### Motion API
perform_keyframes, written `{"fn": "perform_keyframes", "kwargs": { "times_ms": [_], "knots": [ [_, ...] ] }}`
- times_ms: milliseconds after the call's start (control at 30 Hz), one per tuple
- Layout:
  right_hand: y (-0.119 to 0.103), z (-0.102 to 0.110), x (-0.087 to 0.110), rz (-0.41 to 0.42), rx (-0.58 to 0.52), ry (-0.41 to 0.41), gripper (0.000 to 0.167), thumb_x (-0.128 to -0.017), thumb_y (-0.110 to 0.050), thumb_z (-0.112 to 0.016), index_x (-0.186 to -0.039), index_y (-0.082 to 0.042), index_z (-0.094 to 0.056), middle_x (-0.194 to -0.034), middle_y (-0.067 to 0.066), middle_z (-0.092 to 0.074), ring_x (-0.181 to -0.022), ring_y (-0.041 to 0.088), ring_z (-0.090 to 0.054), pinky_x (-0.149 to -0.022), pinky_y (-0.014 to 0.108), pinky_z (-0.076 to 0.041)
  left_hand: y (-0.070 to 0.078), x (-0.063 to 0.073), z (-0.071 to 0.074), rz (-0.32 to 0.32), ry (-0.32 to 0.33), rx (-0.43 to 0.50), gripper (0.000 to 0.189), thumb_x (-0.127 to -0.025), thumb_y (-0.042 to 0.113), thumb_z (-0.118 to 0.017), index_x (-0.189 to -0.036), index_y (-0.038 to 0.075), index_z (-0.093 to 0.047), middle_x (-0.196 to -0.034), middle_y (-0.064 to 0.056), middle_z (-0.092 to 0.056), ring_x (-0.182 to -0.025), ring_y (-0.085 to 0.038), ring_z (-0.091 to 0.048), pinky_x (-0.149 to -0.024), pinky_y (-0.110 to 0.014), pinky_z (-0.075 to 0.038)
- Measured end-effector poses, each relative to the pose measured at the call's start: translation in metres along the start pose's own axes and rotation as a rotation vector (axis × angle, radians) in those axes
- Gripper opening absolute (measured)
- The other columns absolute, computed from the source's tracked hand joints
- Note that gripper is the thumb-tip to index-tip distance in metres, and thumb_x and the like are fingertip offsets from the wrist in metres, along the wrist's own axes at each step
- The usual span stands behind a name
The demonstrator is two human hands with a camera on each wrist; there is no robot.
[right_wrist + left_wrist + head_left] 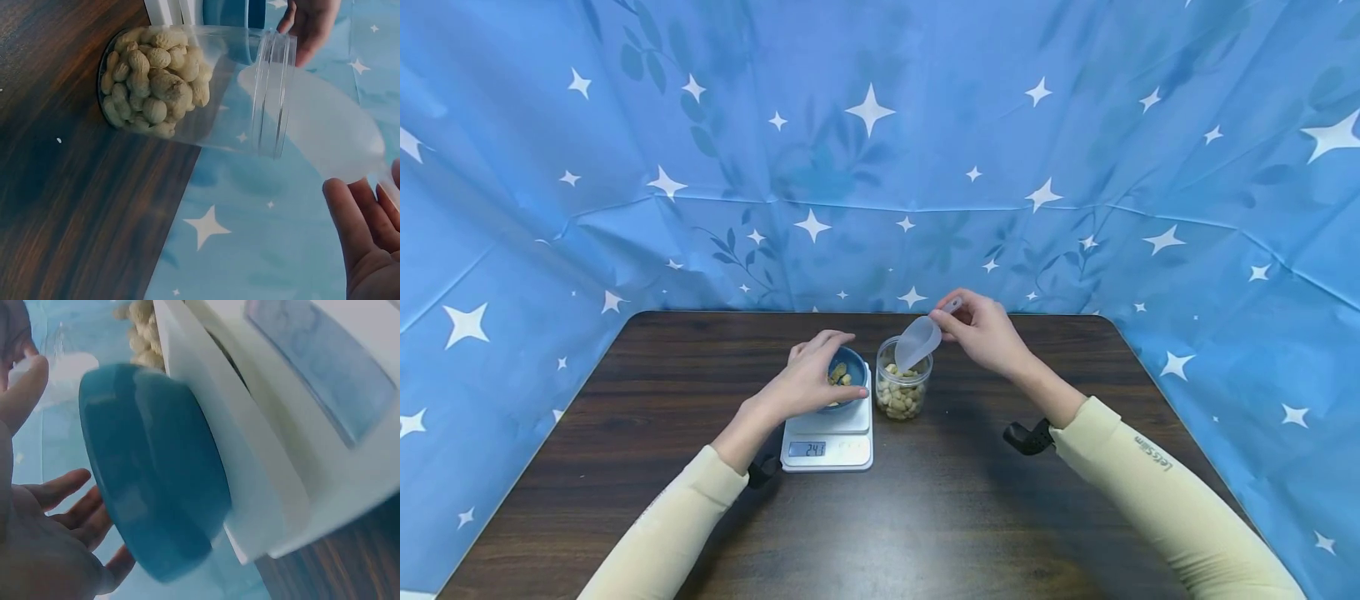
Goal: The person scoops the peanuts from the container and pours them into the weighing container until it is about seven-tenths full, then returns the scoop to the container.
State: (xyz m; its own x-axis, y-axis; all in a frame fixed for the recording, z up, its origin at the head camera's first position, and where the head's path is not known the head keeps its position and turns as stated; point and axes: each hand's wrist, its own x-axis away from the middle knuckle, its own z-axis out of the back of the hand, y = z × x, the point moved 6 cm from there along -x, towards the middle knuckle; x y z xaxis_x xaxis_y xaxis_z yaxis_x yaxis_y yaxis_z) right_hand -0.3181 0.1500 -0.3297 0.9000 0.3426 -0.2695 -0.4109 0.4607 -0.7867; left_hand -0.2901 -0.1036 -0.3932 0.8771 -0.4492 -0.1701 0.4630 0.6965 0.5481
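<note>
A blue bowl [853,364] with a few peanuts [839,375] in it sits on a white kitchen scale [842,451]. My left hand [809,377] arches around the bowl's left side with thumb and fingers spread. In the left wrist view the thumb [30,394] stands off the bowl [150,469], while the other fingers are near its rim. My right hand [981,332] pinches the handle of a translucent plastic scoop [917,343]. The scoop's tip dips into the mouth of a clear jar [237,134], above the unshelled peanuts [156,81] at its bottom.
The scale's display [807,449] appears to read 241, decimal point unclear. The jar stands close against the scale's right side on a dark wooden table [962,517]. A blue curtain [880,167] with white stars hangs behind the table's far edge.
</note>
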Motion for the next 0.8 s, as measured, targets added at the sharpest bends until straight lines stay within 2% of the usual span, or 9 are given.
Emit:
{"fn": "perform_keyframes", "kwargs": {
  "times_ms": [267,500,667,800],
  "knots": [
    [-0.010,-0.008,-0.003,0.037,0.181,-0.022,0.019,-0.104,-0.025,-0.065,-0.112,-0.008,-0.067,-0.084,0.006,-0.070,-0.072,0.020,-0.064,-0.061,0.039,-0.048,0.016,-0.013,-0.016,-0.034,-0.046,-0.015,0.089,-0.087,0.048,-0.082,-0.153,0.003,-0.044,-0.150,-0.015,-0.048,-0.137,-0.031,-0.047,-0.113,-0.063,-0.023],
    [-0.020,-0.016,-0.005,0.112,0.271,-0.060,0.015,-0.105,-0.020,-0.064,-0.110,-0.006,-0.066,-0.086,0.007,-0.070,-0.067,0.019,-0.062,-0.059,0.038,-0.048,0.021,-0.020,-0.024,-0.021,-0.059,-0.018,0.089,-0.087,0.049,-0.081,-0.153,0.003,-0.045,-0.148,-0.014,-0.051,-0.133,-0.030,-0.052,-0.111,-0.061,-0.027],
    [-0.025,-0.022,-0.007,0.122,0.338,-0.098,0.012,-0.105,-0.019,-0.063,-0.107,-0.007,-0.064,-0.077,0.005,-0.065,-0.058,0.017,-0.054,-0.056,0.036,-0.045,0.023,-0.025,-0.028,-0.018,-0.069,0.005,0.088,-0.086,0.048,-0.082,-0.153,0.005,-0.045,-0.145,-0.012,-0.053,-0.127,-0.029,-0.055,-0.106,-0.057,-0.031],
    [-0.030,-0.029,-0.008,0.140,0.393,-0.136,0.011,-0.104,-0.018,-0.064,-0.104,-0.007,-0.063,-0.077,0.002,-0.064,-0.057,0.013,-0.054,-0.057,0.035,-0.046,0.022,-0.029,-0.031,-0.013,-0.070,0.017,0.087,-0.087,0.048,-0.081,-0.153,0.005,-0.045,-0.139,-0.011,-0.057,-0.123,-0.030,-0.056,-0.104,-0.056,-0.033]
  ]
}}
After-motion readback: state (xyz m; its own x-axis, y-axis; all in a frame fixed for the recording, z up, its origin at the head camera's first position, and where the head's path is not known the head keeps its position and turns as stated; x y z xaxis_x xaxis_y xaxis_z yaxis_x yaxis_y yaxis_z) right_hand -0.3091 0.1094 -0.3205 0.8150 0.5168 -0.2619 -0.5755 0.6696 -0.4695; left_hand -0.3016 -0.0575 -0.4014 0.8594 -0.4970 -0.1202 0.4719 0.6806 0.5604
